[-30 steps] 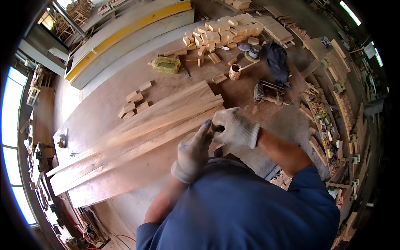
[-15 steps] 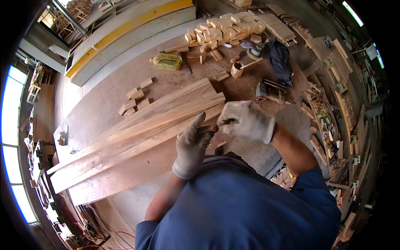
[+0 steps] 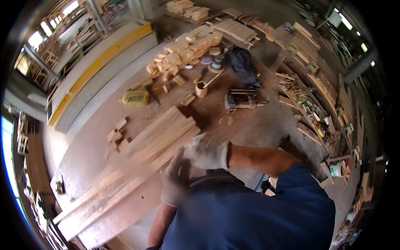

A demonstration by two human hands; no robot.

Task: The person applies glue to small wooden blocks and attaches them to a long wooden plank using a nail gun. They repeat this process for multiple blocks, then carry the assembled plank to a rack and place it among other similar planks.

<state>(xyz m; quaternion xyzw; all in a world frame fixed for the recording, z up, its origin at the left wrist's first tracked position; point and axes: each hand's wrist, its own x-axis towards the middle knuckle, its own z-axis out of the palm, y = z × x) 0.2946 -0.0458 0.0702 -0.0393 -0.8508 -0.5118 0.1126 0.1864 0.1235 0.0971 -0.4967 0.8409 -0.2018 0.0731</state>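
Both my hands wear whitish work gloves and meet in front of my chest, by the near end of the long wooden boards (image 3: 143,154). My left hand (image 3: 174,179), blurred, is raised with its fingers stretched up, and its palm side is dark. At its fingertips, my right hand (image 3: 207,153) has its fingers curled closed. Whatever the right fingers hold, if anything, is hidden. The boards lie lengthwise on the large brown worktable (image 3: 104,121), slanting away to the lower left.
Across the table lie small wood blocks (image 3: 118,135), a yellowish plastic container (image 3: 135,98), a glue pot (image 3: 201,89) with a stick, a sander (image 3: 216,64), a power tool (image 3: 239,101) and dark cloth (image 3: 243,66). A block pile (image 3: 183,50) sits behind. Wood scraps (image 3: 308,108) fill the right side.
The view has swung to the right. My right hand has closed in on my left, and the two now touch or overlap, where a small gap showed before. The boards keep their arrangement.
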